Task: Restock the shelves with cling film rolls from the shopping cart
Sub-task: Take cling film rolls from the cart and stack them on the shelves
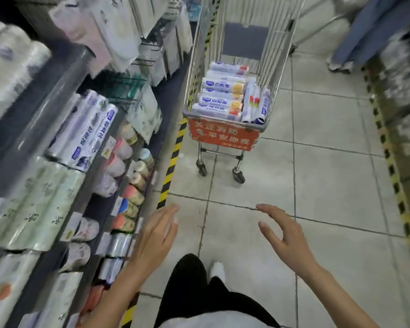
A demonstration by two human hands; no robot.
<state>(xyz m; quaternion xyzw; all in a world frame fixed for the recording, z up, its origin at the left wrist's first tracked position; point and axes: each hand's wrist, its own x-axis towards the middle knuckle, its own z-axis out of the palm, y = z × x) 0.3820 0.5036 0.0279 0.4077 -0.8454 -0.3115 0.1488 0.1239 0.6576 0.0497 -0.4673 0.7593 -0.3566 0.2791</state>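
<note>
A metal shopping cart (pixel 223 134) with an orange front sign stands in the aisle ahead of me. Several white and blue cling film rolls (pixel 221 95) lie stacked in its basket, a few more standing upright at the right side. On the shelf at my left lie matching cling film rolls (pixel 85 133). My left hand (pixel 155 235) and my right hand (pixel 285 237) are both held out over the floor, well short of the cart, fingers apart, holding nothing.
Shelving (pixel 118 209) full of cups and wrapped goods runs along the left, edged by yellow-black floor tape (pixel 172 166). More shelves (pixel 402 95) line the right. Another person's legs (pixel 355 46) stand beyond the cart at the top right. Tiled floor lies between.
</note>
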